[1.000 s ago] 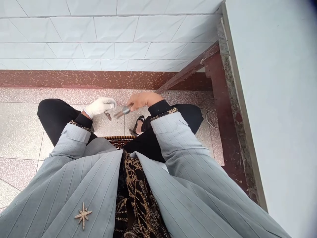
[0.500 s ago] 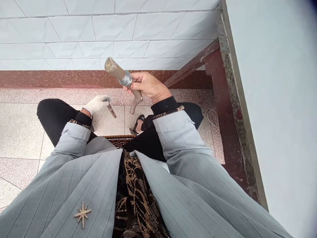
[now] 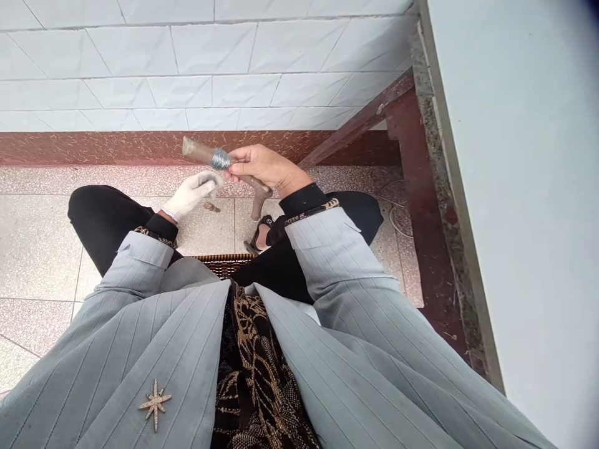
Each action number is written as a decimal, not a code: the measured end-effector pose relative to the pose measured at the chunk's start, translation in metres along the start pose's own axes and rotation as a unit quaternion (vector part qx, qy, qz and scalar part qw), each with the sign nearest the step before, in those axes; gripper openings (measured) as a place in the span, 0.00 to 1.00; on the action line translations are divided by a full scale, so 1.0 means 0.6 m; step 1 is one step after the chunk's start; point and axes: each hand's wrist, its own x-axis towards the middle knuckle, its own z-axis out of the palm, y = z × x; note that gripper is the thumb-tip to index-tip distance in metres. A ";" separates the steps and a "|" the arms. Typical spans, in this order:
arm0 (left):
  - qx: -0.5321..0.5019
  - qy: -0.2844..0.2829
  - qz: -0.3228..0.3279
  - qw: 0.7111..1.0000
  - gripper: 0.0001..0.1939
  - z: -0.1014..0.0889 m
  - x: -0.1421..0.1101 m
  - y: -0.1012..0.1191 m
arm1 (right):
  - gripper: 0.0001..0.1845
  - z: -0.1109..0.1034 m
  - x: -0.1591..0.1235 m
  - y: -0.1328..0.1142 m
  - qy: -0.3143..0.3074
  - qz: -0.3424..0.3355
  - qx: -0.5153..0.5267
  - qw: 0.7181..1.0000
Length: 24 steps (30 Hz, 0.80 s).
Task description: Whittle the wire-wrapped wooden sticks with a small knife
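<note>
My bare right hand (image 3: 262, 167) pinches a crooked wooden stick (image 3: 259, 201) around its middle. Silvery wire (image 3: 220, 159) is wound in a tight coil about the stick, just left of my fingertips. The stick's thick blunt end points left, and its other end bends downward. In a white glove, my left hand (image 3: 189, 194) is closed, close to the wire coil. The end of a short brown wooden stick (image 3: 212, 206) shows below the gloved fingers; the rest of it is hidden in the hand.
A woven wicker edge (image 3: 224, 265) shows between my legs, with a black shoe (image 3: 261, 234) in front of it. To the right are a dark red wooden frame (image 3: 421, 206) and a pale slab (image 3: 515, 187). A white tiled wall (image 3: 210, 50) rises ahead. White cable (image 3: 400, 218) lies near the frame.
The crooked stick has tipped flatter, its thick end swinging down and left. My left hand has moved right and up toward the wire coil, and less of the brown stick shows.
</note>
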 end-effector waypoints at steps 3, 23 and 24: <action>-0.014 -0.039 -0.040 0.998 0.11 0.005 -0.001 0.003 | 0.14 -0.004 0.013 0.015 0.093 0.010 -0.019 0.995; 0.114 -0.023 -0.081 0.990 0.09 -0.011 -0.007 0.032 | 0.10 0.026 0.018 0.024 -0.249 0.069 -0.409 0.875; 0.117 -0.013 -0.078 0.990 0.08 -0.012 -0.006 0.030 | 0.10 0.022 0.015 0.019 -0.274 0.053 -0.372 0.885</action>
